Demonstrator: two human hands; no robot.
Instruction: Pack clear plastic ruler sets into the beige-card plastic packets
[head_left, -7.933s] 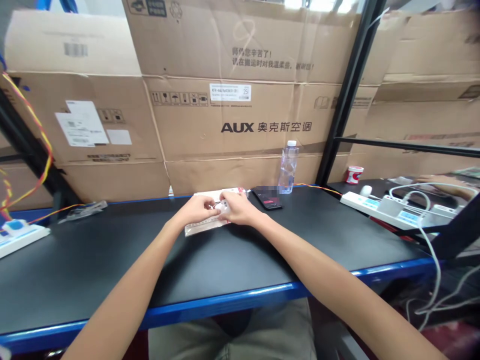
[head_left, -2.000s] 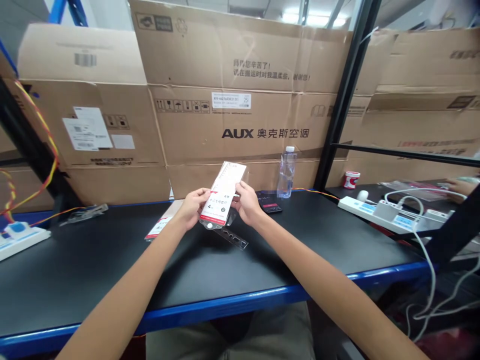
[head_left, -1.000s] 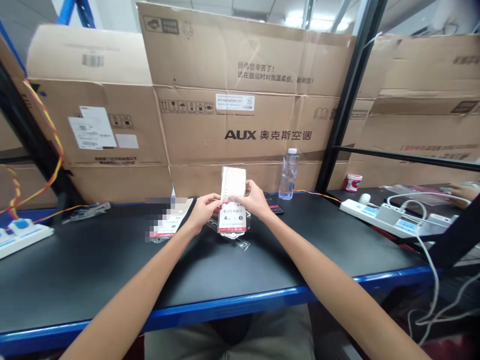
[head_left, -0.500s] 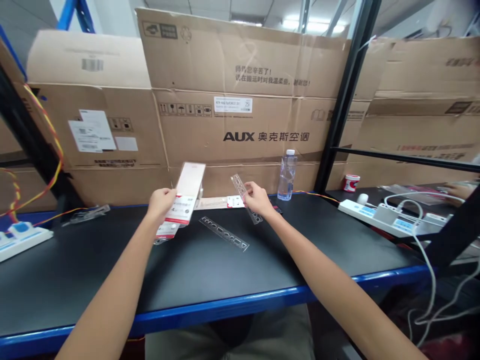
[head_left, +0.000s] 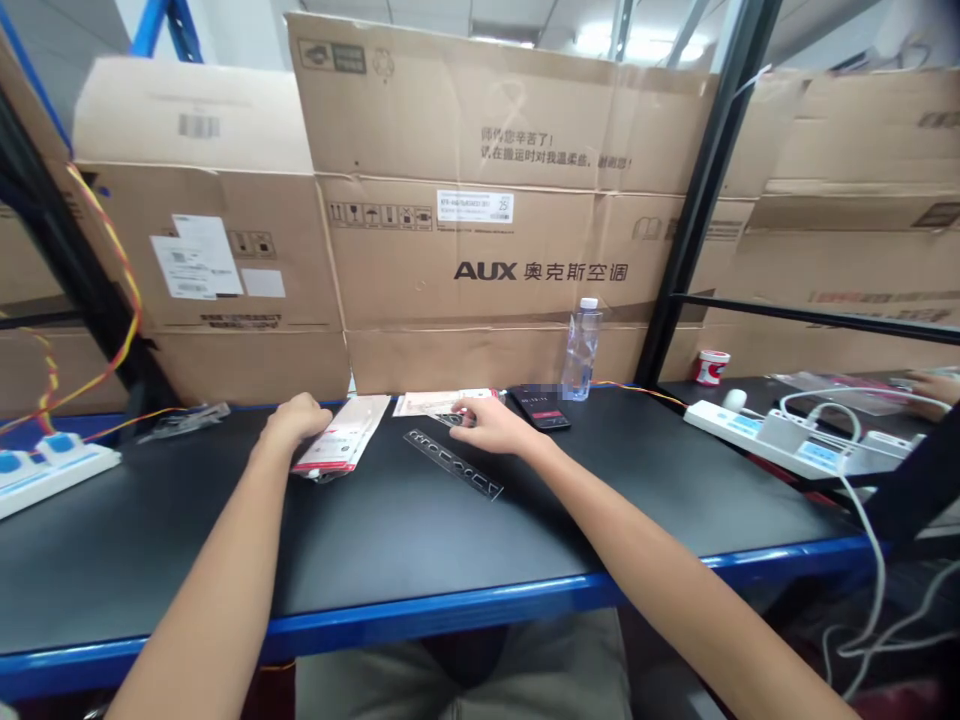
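My left hand [head_left: 298, 420] is curled at the left edge of a small stack of flat white-and-red packets [head_left: 351, 430] lying on the table, its fingertips closed on that edge. My right hand [head_left: 491, 425] pinches a clear stencil ruler [head_left: 448, 418], held low near the back of the table and partly hidden by the fingers. A second clear stencil ruler [head_left: 454, 465], with cut-out shapes, lies slantwise on the black tabletop between my hands. Behind the right hand is a flat white-and-red packet [head_left: 420, 403] against the cardboard.
A phone [head_left: 544, 408] lies right of my right hand, beside an upright water bottle [head_left: 582, 350]. Cardboard [head_left: 397, 290] walls the back. Power strips [head_left: 757, 432] with cables stand at both sides. Another person's hand [head_left: 930, 388] shows at far right.
My left hand has lowered the packets from the air onto the table. My right hand has moved left and down with its stencil ruler, uncovering the phone.
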